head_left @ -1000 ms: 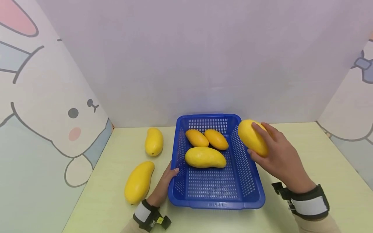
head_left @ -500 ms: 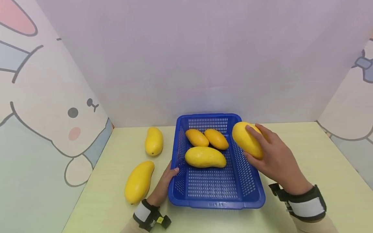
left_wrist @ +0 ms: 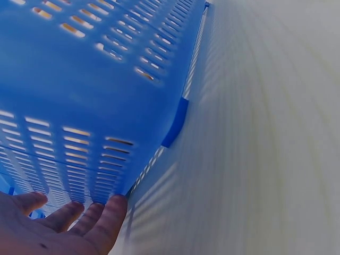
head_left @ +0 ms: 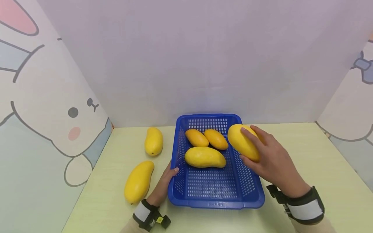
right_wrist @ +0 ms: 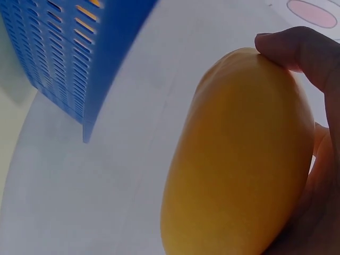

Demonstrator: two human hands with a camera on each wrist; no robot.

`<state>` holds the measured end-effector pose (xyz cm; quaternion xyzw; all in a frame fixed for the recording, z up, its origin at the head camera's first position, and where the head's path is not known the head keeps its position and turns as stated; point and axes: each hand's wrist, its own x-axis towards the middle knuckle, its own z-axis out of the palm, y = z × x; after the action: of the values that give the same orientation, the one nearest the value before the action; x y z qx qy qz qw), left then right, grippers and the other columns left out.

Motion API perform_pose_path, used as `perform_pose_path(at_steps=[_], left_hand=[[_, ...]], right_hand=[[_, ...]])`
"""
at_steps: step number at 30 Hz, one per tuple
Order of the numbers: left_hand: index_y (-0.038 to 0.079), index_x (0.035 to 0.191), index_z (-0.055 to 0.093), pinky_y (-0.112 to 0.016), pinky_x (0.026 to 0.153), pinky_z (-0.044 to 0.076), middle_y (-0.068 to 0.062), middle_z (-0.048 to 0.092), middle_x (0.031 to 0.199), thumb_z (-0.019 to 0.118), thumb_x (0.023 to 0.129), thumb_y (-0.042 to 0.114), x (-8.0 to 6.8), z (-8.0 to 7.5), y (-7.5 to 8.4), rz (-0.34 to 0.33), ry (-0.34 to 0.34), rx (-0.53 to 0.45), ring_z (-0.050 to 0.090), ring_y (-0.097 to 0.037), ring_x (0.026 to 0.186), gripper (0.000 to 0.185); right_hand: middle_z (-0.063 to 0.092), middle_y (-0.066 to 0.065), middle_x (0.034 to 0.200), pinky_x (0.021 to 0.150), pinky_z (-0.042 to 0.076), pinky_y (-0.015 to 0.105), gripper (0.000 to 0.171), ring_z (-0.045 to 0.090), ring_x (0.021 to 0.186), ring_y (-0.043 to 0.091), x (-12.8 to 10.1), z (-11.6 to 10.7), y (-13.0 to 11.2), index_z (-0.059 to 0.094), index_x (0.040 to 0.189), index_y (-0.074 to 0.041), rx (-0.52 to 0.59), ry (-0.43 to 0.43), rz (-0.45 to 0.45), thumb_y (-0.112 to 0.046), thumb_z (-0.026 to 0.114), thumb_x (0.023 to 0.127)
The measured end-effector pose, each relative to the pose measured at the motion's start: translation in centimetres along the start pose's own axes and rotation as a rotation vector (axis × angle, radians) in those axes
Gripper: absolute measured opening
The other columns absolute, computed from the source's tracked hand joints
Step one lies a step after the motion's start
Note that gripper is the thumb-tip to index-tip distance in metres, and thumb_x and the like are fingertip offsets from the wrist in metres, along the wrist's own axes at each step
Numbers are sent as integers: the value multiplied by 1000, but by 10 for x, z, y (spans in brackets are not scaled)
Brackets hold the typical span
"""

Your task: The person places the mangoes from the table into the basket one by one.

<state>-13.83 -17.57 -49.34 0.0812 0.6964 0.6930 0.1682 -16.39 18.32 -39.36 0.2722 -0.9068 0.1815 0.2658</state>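
Nearest to the person, the left hand [head_left: 163, 183] lies against the near left corner of the blue plastic basket [head_left: 217, 202]. Its fingers are almost straight and touch the slotted wall; they do not curl round anything, and the left wrist view shows the fingertips [left_wrist: 109, 212] flat on the blue wall [left_wrist: 79, 95]. This hand is in the same place as one second ago, so it seems to steady the basket.

A little further, the right hand [head_left: 269, 161] grips a yellow mango [head_left: 243, 143], with the fingers over its top and the thumb under it. In the right wrist view the fingers [right_wrist: 297, 48] wrap the fruit [right_wrist: 239, 159] closely. This is what has changed: during the last second the held mango has travelled left and slightly down, from outside the right rim to a place above the right wall, partly over the inside. I judge that it is being carried into the basket and is not released yet.

Inside lie three mangoes: a large yellow one [head_left: 205, 157] in the middle and two smaller orange ones [head_left: 197, 138] [head_left: 216, 139] behind it, side by side near the far wall.

On the pale green table [head_left: 320, 155], left of the basket, two more mangoes remain: one near [head_left: 138, 182] and one further back [head_left: 153, 141], well apart from both hands.
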Motion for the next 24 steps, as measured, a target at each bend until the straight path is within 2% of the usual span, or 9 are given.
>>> perform_pose_path(at_steps=[6,10,18,24], left_hand=[[25,164,4,-65,117,18,-11,12,168,33,105,40,1,-1,-1,30,-14,-4,21,-38,150,67],[24,164,4,-65,116,20,-12,13,168,33,105,40,1,-1,-1,28,-11,-4,23,-39,149,68],[23,164,4,-63,116,21,-12,13,168,33,105,39,2,-1,-1,26,-8,-1,24,-38,148,68],[24,164,4,-64,117,19,-12,14,168,33,105,40,2,-1,-2,19,-3,-2,23,-38,149,69]], right_hand=[[46,23,148,76,58,55,88,57,111,42,0,1,-1,47,153,-17,11,-1,-23,-28,84,74],[45,22,149,76,58,54,85,57,110,41,3,3,-3,46,153,-18,20,-17,-49,-28,81,76],[47,23,148,80,55,55,82,58,112,43,14,4,-13,46,153,-17,49,-16,-167,-26,77,78],[45,23,150,81,55,54,82,59,109,42,21,4,-21,42,156,-19,42,-53,-216,-29,76,81]])
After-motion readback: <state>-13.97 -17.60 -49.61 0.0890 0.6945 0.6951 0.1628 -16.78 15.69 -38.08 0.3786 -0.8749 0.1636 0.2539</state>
